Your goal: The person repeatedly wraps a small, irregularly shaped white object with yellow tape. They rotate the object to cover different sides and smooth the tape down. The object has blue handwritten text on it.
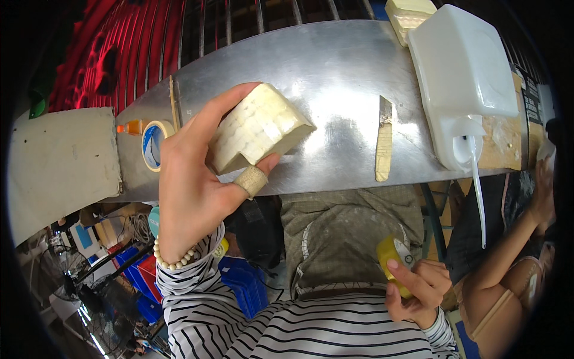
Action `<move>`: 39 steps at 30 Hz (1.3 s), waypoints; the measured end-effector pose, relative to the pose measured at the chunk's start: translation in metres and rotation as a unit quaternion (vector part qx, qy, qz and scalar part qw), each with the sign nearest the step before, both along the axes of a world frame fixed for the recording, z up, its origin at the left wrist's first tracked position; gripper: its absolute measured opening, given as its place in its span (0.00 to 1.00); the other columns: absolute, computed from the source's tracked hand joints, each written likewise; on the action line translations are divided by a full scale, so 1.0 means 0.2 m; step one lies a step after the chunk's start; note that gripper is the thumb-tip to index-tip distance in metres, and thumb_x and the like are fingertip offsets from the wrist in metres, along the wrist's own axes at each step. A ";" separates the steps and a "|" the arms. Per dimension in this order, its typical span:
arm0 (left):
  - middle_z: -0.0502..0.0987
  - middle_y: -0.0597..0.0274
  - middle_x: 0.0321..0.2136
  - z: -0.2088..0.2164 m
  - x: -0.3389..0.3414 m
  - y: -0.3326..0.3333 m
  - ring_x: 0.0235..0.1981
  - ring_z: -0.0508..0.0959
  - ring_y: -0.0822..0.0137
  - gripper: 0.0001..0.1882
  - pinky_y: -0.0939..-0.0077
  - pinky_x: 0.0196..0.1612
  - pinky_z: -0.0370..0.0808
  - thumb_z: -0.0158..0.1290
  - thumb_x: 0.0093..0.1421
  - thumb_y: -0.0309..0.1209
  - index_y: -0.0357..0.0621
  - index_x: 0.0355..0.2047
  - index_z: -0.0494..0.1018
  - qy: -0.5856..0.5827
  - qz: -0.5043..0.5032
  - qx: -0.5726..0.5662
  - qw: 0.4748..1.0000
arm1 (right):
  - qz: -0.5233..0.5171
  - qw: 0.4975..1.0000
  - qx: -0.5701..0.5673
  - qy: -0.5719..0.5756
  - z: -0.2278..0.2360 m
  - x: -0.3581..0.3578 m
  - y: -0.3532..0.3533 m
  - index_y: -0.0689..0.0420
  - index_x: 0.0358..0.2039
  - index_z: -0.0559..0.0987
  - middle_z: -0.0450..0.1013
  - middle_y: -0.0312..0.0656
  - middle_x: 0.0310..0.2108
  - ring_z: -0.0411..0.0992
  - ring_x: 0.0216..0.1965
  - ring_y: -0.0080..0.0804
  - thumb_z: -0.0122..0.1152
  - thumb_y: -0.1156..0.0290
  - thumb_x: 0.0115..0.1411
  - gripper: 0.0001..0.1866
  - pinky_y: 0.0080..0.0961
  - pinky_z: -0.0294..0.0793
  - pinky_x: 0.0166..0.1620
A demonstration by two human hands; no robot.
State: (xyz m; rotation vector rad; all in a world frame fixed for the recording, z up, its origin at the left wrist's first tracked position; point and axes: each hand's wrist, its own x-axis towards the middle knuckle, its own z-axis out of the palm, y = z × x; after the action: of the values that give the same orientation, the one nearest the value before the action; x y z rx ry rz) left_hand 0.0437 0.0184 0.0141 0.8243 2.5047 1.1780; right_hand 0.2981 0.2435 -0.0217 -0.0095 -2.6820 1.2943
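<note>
My left hand (194, 167) grips a cream-coloured block (260, 128) with a notched lower edge. The block looks bundled from small pieces under a shiny clear wrap, and it is held above the metal table (335, 66). A beige band of tape (251, 180) circles my left thumb. Over my lap, my right hand (421, 290) is closed on a roll of yellow tape (390, 257). On the table, right of the block, lies a knife (384, 140) with a tape-wrapped handle, its blade pointing away from me.
A white plastic jug (466, 66) with a long thin spout (480, 203) lies on the right, the spout overhanging the edge. Behind it sits another cream block (409, 18). A masking tape roll (154, 145) stands at left. Another person's arm (508, 245) is at far right.
</note>
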 end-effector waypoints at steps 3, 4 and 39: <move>0.80 0.54 0.45 -0.01 0.01 0.01 0.48 0.80 0.64 0.34 0.72 0.54 0.73 0.66 0.48 0.20 0.35 0.57 0.70 -0.034 0.031 -0.022 0.999 | -0.002 1.000 0.006 0.004 0.00 0.01 0.00 0.59 0.42 0.85 0.58 0.31 0.12 0.55 0.10 0.24 0.63 0.71 0.40 0.24 0.22 0.55 0.17; 0.81 0.52 0.43 -0.01 0.00 0.01 0.46 0.81 0.62 0.33 0.72 0.51 0.75 0.67 0.48 0.23 0.36 0.56 0.71 0.000 0.019 -0.022 1.000 | -0.005 1.000 0.010 0.009 0.00 0.01 -0.01 0.59 0.42 0.85 0.58 0.31 0.12 0.55 0.10 0.24 0.63 0.71 0.40 0.24 0.22 0.55 0.17; 0.80 0.48 0.44 0.24 0.20 -0.13 0.45 0.81 0.62 0.46 0.72 0.52 0.74 0.67 0.41 0.45 0.23 0.55 0.70 -0.213 0.171 0.202 0.940 | -0.015 0.985 0.055 0.163 0.09 0.00 0.05 0.57 0.41 0.84 0.59 0.31 0.13 0.53 0.12 0.25 0.62 0.70 0.40 0.23 0.22 0.59 0.20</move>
State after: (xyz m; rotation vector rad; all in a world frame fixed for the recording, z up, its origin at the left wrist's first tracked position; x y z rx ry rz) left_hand 0.0847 -0.0066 0.0620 0.1656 2.1216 1.8035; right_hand 0.2976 0.2535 -0.0029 0.1614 -2.4580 1.0344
